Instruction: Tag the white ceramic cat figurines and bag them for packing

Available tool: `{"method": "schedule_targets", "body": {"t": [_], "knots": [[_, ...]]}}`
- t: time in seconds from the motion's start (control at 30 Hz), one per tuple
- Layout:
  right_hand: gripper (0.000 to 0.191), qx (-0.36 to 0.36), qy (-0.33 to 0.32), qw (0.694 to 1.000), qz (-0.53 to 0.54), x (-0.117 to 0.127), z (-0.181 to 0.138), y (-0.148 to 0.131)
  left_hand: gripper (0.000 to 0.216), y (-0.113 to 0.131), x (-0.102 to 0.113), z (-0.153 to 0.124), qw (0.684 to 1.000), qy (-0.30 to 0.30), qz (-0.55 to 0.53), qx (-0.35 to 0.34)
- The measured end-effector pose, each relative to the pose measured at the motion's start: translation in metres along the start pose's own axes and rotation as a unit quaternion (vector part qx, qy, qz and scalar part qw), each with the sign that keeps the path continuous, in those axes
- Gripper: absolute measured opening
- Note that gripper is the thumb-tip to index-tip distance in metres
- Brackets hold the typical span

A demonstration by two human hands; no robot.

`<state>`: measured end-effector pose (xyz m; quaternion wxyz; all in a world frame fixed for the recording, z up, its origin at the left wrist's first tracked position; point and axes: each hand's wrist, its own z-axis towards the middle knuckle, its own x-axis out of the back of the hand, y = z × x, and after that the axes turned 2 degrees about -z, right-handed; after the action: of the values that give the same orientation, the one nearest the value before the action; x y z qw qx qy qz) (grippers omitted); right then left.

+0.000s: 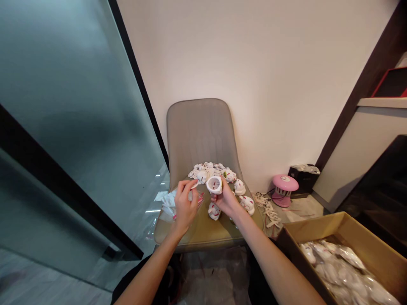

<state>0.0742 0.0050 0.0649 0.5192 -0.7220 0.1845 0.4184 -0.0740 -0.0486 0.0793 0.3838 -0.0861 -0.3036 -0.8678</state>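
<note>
My right hand [226,199] grips a small white hollow figurine [214,184] with its open underside turned toward me, above a beige chair seat [203,231]. My left hand [185,203] is closed in a pinch on a small white round sticker or tag [194,184], held just left of the figurine's opening. A pile of similar white figurines with red marks [210,170] lies at the back of the seat, with two or three loose ones [247,204] near my right wrist. Clear plastic bags [167,202] lie under my left hand.
A cardboard box [337,226] holding several bagged white items stands at the lower right. A pink round stool-like object [285,189] and scattered paper strips [270,212] are on the floor by the wall. A dark glass partition [73,140] runs along the left.
</note>
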Motion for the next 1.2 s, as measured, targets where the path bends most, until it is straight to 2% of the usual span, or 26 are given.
{"method": "schedule_targets", "body": {"t": [0.13, 0.27, 0.43, 0.77, 0.9, 1.07, 1.2], "knots": [[0.034, -0.042, 0.001, 0.998, -0.041, 0.0, -0.006, 0.0, 0.014, 0.011, 0.0, -0.002, 0.997, 0.011, -0.029, -0.075], [0.031, -0.088, -0.01, 0.994, -0.063, -0.001, -0.013, 0.001, 0.013, 0.014, -0.002, -0.005, 0.99, -0.049, -0.055, -0.117], [0.029, -0.071, 0.016, 0.996, -0.057, 0.0, -0.013, 0.003, 0.017, 0.011, -0.003, -0.005, 0.979, -0.094, -0.059, -0.171], [0.029, -0.033, 0.034, 0.987, -0.156, 0.01, -0.005, 0.007, 0.013, 0.011, -0.004, 0.001, 0.988, -0.095, -0.004, -0.119], [0.028, -0.033, 0.026, 0.988, -0.148, 0.011, -0.005, 0.005, 0.013, 0.013, -0.005, 0.001, 0.986, -0.091, -0.002, -0.14], [0.029, -0.068, 0.006, 0.99, -0.122, 0.01, -0.006, 0.003, 0.017, 0.014, -0.006, 0.001, 0.984, -0.089, 0.001, -0.156], [0.029, -0.077, 0.015, 0.989, -0.127, 0.01, -0.007, 0.001, 0.018, 0.012, -0.007, 0.001, 0.982, -0.1, 0.004, -0.159]]}}
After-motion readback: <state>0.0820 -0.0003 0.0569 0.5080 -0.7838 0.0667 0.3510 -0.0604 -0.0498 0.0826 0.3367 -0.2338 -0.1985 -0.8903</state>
